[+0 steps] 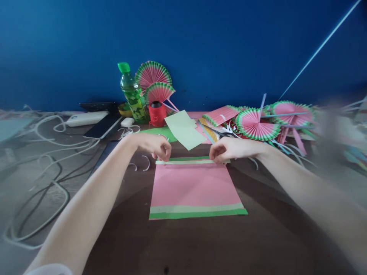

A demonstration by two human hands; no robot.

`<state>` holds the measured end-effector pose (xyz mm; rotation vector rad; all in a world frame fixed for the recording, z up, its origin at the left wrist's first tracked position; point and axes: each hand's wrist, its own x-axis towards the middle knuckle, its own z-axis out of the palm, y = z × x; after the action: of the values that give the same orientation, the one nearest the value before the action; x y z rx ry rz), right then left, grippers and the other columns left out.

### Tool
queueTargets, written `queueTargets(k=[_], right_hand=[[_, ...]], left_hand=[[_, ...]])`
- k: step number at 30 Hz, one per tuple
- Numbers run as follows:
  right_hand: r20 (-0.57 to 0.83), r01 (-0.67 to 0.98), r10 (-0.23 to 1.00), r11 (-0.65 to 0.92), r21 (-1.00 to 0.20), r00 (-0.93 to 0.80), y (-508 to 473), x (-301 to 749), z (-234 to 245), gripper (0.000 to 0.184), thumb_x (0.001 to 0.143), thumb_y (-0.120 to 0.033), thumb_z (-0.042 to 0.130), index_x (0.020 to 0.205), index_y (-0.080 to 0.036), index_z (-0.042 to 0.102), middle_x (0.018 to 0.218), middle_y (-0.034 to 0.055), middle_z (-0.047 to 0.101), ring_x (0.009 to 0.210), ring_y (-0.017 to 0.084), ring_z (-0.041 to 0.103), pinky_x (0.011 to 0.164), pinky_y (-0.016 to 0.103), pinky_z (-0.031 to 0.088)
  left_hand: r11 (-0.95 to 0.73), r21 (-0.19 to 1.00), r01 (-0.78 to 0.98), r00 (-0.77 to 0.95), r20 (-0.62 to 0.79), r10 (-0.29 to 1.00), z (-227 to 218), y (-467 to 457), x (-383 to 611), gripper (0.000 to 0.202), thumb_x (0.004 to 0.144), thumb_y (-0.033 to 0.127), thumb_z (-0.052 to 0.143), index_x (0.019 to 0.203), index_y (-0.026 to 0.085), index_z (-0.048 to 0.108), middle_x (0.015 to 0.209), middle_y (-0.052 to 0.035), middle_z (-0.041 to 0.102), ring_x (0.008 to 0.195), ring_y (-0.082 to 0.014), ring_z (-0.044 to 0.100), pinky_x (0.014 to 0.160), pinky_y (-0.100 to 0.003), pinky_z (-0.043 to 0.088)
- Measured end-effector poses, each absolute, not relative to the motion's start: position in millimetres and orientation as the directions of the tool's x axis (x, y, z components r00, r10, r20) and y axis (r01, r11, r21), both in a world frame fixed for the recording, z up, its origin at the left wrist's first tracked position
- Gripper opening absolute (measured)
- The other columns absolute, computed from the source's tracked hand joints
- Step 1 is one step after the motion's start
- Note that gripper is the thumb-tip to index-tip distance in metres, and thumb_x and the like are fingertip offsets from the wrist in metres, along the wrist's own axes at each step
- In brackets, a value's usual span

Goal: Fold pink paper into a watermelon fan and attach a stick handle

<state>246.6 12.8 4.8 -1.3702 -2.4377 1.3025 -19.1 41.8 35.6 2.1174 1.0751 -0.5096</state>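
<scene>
A pink paper sheet [192, 185] lies flat on the dark table, with a pale green band and a darker green band along its near edge. Across its far edge, over another darker green band, runs a narrow pale green paper strip [189, 162]. My left hand [161, 147] is closed in a pinch at the strip's left end. Near the opposite end, my right hand [225, 150] pinches it too, fingers curled down. The fingertips partly hide both ends. Whether the strip touches the sheet everywhere I cannot tell.
Behind the sheet lie a pale green paper piece [185, 130] and scissors [220, 133]. Folded watermelon-patterned paper fans [258, 124] are piled at right. A green bottle [133, 95] and a red thread spool [157, 114] stand near the blue wall. White cables [64, 191] sprawl at left.
</scene>
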Motion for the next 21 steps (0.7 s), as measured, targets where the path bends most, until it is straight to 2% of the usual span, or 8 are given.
queueTargets(k=[4,8,12,16,21], right_hand=[[-0.302,0.676,0.767,0.222,-0.702,-0.566,13.4,244.8,2.0,0.023,0.067,-0.040,0.061,0.072,-0.017,0.063,0.063,0.0013,0.063,0.059,0.013,0.055,0.053,0.023,0.040],[-0.283,0.709,0.817,0.202,-0.676,-0.502,13.9,239.5,-4.5,0.024,0.066,-0.041,0.062,0.066,-0.017,0.062,0.058,0.0004,0.060,0.052,0.010,0.050,0.048,0.023,0.037],[-0.279,0.694,0.802,0.218,-0.686,-0.528,15.6,236.4,-13.7,0.023,0.065,-0.040,0.063,0.066,-0.017,0.063,0.060,0.0005,0.061,0.052,0.010,0.051,0.048,0.023,0.038],[-0.308,0.691,0.807,0.162,-0.704,-0.503,15.7,234.7,-19.7,0.022,0.066,-0.038,0.063,0.065,-0.017,0.060,0.055,-0.0008,0.057,0.046,0.010,0.050,0.044,0.023,0.039],[-0.308,0.682,0.811,0.147,-0.716,-0.497,15.2,233.7,-21.3,0.019,0.065,-0.035,0.063,0.063,-0.017,0.058,0.053,-0.0014,0.056,0.044,0.010,0.050,0.044,0.023,0.041]], left_hand=[[-0.395,0.426,0.814,0.580,-0.602,0.549,32.8,44.8,-22.3,0.018,0.064,0.028,0.057,0.077,0.017,0.063,0.075,-0.0032,0.066,0.069,-0.0138,0.058,0.060,-0.020,0.044],[-0.336,0.410,0.848,0.529,-0.617,0.582,28.2,45.6,-21.2,0.020,0.061,0.029,0.059,0.076,0.017,0.064,0.074,-0.0027,0.066,0.067,-0.0141,0.058,0.060,-0.022,0.045],[-0.376,0.354,0.856,0.516,-0.604,0.607,24.6,47.3,-20.1,0.020,0.060,0.026,0.057,0.075,0.017,0.066,0.075,-0.0034,0.066,0.065,-0.0139,0.057,0.057,-0.021,0.042],[-0.432,0.297,0.852,0.521,-0.575,0.631,22.3,47.8,-19.5,0.021,0.059,0.025,0.055,0.075,0.017,0.067,0.075,-0.0031,0.067,0.065,-0.0143,0.056,0.054,-0.020,0.039],[-0.462,0.164,0.872,0.468,-0.557,0.686,21.1,43.7,-15.1,0.017,0.059,0.025,0.055,0.072,0.020,0.064,0.070,-0.0007,0.064,0.062,-0.0134,0.054,0.051,-0.021,0.035]])
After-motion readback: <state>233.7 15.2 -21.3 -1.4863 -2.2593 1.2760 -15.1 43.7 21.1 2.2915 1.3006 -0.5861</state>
